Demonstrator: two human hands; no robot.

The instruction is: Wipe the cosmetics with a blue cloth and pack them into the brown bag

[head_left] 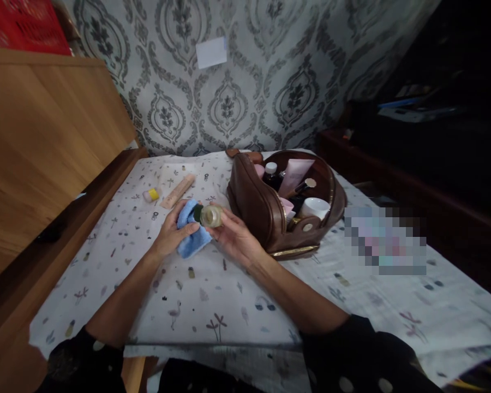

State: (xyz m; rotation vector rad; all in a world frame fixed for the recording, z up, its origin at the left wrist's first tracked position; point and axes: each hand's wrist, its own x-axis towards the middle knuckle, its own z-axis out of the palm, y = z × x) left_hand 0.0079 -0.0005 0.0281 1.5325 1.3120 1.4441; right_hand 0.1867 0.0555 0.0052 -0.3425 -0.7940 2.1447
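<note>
I am holding a small, clear, yellowish bottle [211,216] between my 2 hands, over the tablecloth [188,311] and just left of the brown bag [251,202]. My right hand [238,238] is closing its fingers around the bottle's rounded, glassy body. My left hand [172,236] is curling around a soft, fuzzy blue cloth [193,245], pinching it near the dark green cap [198,213].

The bag is standing with its top gaping, its smooth, leather-like sides bulging and its gold zip teeth showing along the edge. Inside, a squat, round white jar [315,207] is sitting near the front, while a flat-ended pink tube [298,173] is leaning behind it. Beyond my left hand, a slim peach tube [179,191] is lying beside a stubby container [151,195] with a yellow band. Under everything, the printed fabric is wrinkling slightly.
</note>
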